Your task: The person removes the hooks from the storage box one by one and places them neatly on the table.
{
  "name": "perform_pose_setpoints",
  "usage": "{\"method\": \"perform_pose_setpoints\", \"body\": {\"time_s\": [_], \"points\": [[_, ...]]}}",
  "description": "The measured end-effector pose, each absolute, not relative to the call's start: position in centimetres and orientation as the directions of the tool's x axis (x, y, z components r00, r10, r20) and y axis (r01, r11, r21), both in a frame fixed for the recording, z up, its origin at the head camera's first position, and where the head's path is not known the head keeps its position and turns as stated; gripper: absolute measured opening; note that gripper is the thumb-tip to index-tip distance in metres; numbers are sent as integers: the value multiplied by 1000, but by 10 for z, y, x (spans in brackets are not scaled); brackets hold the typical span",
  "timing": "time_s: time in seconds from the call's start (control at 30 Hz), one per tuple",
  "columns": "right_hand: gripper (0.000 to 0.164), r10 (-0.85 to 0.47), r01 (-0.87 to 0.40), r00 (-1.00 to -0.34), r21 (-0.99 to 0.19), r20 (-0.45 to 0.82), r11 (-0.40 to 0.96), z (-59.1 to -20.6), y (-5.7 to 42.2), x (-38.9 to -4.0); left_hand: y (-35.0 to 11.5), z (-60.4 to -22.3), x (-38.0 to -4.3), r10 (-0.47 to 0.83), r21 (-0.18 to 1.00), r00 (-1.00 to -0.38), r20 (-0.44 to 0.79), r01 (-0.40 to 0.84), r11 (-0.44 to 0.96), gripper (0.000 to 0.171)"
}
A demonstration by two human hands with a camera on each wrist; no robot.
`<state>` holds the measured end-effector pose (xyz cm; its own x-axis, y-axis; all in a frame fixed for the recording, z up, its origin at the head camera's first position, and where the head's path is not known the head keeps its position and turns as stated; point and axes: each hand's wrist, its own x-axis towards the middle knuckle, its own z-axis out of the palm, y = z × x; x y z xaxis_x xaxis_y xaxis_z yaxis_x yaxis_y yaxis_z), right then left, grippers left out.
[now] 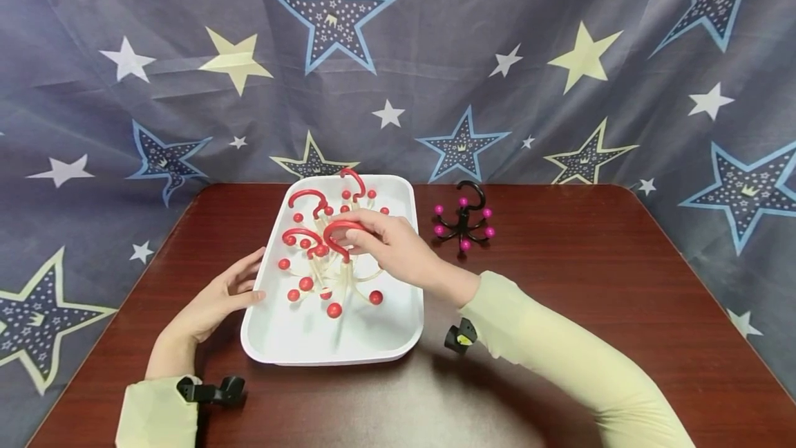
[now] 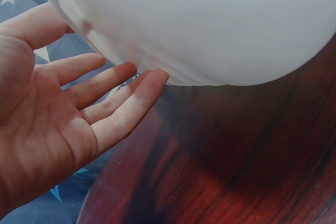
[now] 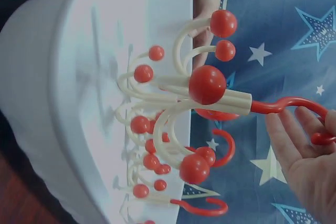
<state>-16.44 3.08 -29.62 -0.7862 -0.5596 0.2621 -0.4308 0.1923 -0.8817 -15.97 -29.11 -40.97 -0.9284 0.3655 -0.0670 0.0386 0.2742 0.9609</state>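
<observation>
A white tray (image 1: 373,344) lies on the table, holding cream multi-arm hook hangers with red ball tips. My right hand (image 1: 398,247) grips the red hook of one hanger (image 1: 347,272), whose stem stands upright above the tray. In the right wrist view the fingers wrap the hook of that hanger (image 3: 239,102). Three other red-hooked hangers (image 1: 320,216) stand close behind and to its left; their arms partly overlap. At the tray's left side, my left hand (image 1: 214,303) holds the rim, thumb over the edge. Its fairly straight fingers touch the outer wall in the left wrist view.
A black hanger (image 1: 463,220) with pink ball tips stands on the brown table (image 1: 578,282), right of the tray. A grey star-patterned cloth (image 1: 398,88) rises behind the table and along its sides. Each wrist wears a black mount (image 1: 214,390).
</observation>
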Motion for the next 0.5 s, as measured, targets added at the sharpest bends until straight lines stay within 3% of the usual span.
{"method": "perform_pose_setpoints", "body": {"time_s": [0.23,0.5], "points": [[28,-496,-409,-814,-904,301,123,-277,52,-158,-292,-410,-160,360,959,-931,-67,40,281,75],[28,-417,-426,-838,-900,353,94,-291,82,-175,-292,-409,-160,361,960,-930,-75,31,279,75]]}}
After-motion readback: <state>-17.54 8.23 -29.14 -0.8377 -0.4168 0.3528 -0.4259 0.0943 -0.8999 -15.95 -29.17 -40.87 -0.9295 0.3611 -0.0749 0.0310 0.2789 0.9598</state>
